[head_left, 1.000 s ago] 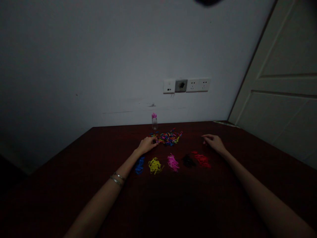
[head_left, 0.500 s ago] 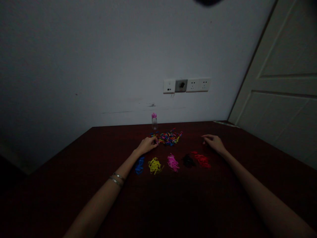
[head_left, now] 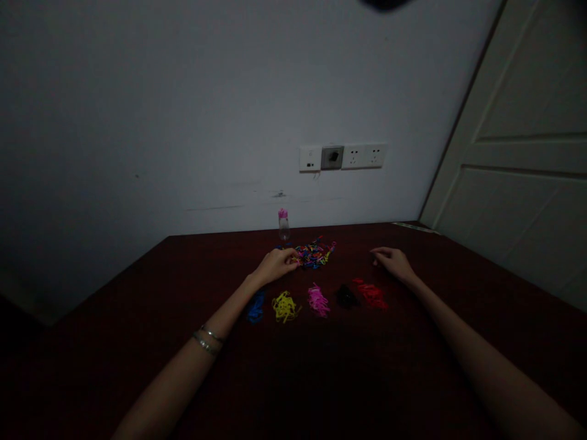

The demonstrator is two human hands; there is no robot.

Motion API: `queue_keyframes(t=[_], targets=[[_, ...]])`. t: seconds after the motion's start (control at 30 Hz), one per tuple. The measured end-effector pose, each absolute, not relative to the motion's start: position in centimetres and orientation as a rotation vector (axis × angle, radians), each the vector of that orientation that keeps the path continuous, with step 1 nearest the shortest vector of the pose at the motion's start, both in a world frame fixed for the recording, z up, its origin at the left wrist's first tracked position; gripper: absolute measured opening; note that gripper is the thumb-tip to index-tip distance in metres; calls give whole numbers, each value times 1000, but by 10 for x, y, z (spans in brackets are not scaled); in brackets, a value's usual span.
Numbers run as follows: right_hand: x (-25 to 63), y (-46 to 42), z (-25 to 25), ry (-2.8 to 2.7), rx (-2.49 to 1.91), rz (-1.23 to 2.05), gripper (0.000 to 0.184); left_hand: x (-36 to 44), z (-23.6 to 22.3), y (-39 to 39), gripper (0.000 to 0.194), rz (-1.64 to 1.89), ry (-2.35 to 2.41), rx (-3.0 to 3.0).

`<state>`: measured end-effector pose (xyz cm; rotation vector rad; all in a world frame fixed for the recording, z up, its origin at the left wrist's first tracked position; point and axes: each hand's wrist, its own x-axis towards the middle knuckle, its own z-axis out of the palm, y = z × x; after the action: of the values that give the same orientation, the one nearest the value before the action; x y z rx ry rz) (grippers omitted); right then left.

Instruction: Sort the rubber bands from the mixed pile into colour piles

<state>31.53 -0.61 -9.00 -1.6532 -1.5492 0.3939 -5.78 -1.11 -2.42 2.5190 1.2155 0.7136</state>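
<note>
A loose heap of small mixed-colour rubber bands (head_left: 314, 255) lies toward the back of the dark red table. At its left edge my left hand (head_left: 276, 264) touches the heap, thumb and fingers pinched together; anything between them is too small to name. To the right of the heap my right hand (head_left: 393, 263) rests on the table with fingers curled inward, their tips partly hidden. Sorted piles run in a row nearer me: blue bands (head_left: 255, 307), yellow bands (head_left: 285, 307), pink bands (head_left: 318, 300), black bands (head_left: 346, 296) and red bands (head_left: 371, 294).
Behind the heap a small clear bottle with a pink top (head_left: 284, 225) stands upright near the wall. White and grey wall sockets (head_left: 342, 157) are above the table (head_left: 321, 373). A pale panelled door (head_left: 513, 153) borders the right side.
My left hand has shifted slightly right, its fingertips farther over the heap's left edge. My right hand stays nearly in place. The whole view has moved a little.
</note>
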Motion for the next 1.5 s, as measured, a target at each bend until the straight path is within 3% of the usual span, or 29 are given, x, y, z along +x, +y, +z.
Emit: queue_keyframes(t=[0.17,0.33,0.93,1.2,1.5], targets=[[317,-5,-93,-1547,-1647,403,35,-37,-1,-36,27,701,1019,2563],[318,-4,-95,-1559,-1651,417,36,-25,9,-52,24,428,849,2470],[319,-4,-94,-1602,-1677,359,35,-28,-18,-39,24,199,814,2320],[317,-6,-90,-1588,-1708,371,35,-57,-16,-9,29,548,1005,2172],[317,-6,-90,-1614,-1742,328,36,-142,-62,53,31,1103,1540,1847]])
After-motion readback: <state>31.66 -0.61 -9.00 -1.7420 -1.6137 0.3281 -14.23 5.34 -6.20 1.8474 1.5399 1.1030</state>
